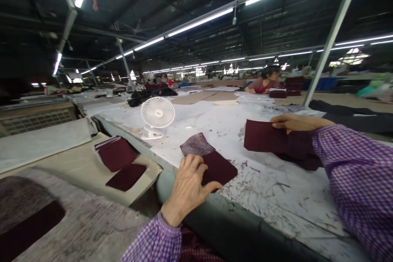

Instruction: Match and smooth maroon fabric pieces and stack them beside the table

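My left hand (188, 184) lies with its thumb spread on a dark maroon fabric piece (221, 170) at the table's near edge. A speckled greyish maroon piece (198, 144) shows just beyond its fingers, joined to or overlapping the plain one; I cannot tell which. To the right, my right hand (288, 123) pinches the upper edge of a maroon fabric piece (262, 136). Further maroon fabric (302, 151) lies under and behind that hand, partly covered by the wrist and sleeve.
A white fan (158, 113) stands on the white-covered table (208, 114), where dark thread scraps are scattered. Lower left, stacked maroon pieces (115, 153) rest on a beige surface (82, 168). A metal post (333, 37) rises at right. Across the table a co-worker (263, 82) leans near maroon stacks.
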`<state>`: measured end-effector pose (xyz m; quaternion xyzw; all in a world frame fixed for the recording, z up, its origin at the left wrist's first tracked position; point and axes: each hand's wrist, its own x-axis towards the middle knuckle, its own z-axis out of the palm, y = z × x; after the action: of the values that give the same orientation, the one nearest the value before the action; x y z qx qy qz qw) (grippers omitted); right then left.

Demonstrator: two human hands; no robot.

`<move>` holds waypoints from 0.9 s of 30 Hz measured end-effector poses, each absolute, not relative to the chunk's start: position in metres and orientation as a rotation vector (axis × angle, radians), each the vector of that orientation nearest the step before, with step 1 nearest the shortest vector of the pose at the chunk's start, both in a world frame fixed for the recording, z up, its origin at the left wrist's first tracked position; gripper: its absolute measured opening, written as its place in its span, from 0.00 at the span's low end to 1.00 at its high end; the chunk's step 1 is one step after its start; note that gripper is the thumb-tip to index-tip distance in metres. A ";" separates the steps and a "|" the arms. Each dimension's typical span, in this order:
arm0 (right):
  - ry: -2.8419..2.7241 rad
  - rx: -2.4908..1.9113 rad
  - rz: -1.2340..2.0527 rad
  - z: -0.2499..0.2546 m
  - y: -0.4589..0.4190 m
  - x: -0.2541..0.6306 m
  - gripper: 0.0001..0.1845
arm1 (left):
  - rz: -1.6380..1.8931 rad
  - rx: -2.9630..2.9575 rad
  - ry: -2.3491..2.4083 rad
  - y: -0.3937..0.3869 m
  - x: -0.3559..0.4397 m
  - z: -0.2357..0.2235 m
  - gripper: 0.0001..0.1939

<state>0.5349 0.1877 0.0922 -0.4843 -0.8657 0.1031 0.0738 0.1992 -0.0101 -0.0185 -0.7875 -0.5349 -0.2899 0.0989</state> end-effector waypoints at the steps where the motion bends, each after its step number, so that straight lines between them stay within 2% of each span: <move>1: -2.565 -1.552 0.258 0.088 0.194 0.545 0.11 | -0.862 -2.363 -1.579 -0.009 0.206 -0.019 0.26; 4: -2.492 -1.729 0.113 0.078 0.207 0.559 0.09 | -0.827 -2.423 -1.581 -0.006 0.226 -0.024 0.17; 7: -2.473 -1.677 0.001 0.078 0.206 0.546 0.14 | -0.791 -2.382 -1.594 -0.002 0.238 -0.030 0.06; 10: -2.649 -1.398 0.121 0.082 0.187 0.510 0.16 | -0.928 -2.338 -1.663 0.004 0.238 -0.032 0.09; 12: -2.888 -0.992 0.435 0.081 0.165 0.478 0.18 | -1.128 -2.328 -1.790 0.008 0.233 -0.030 0.09; 14: -2.995 -0.789 0.624 0.077 0.141 0.444 0.24 | -1.313 -2.338 -1.933 0.011 0.227 -0.028 0.09; 16: -3.032 -0.690 0.556 0.073 0.120 0.416 0.28 | -1.417 -2.365 -2.018 0.012 0.222 -0.026 0.10; 20: -3.025 -0.555 0.308 0.067 0.100 0.390 0.10 | -1.469 -2.411 -1.997 0.010 0.220 -0.024 0.11; 24: -2.946 -0.574 0.159 0.061 0.099 0.385 0.08 | -1.403 -2.436 -1.996 0.008 0.225 -0.020 0.11; 27: -2.815 -0.481 0.200 0.052 0.100 0.382 0.09 | -1.340 -2.367 -2.009 0.010 0.228 -0.017 0.10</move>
<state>0.3815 0.0998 0.0524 -0.1662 -0.9738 0.0691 0.1391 0.2279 0.0098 -0.0166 -0.6950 -0.5899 -0.3935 -0.1195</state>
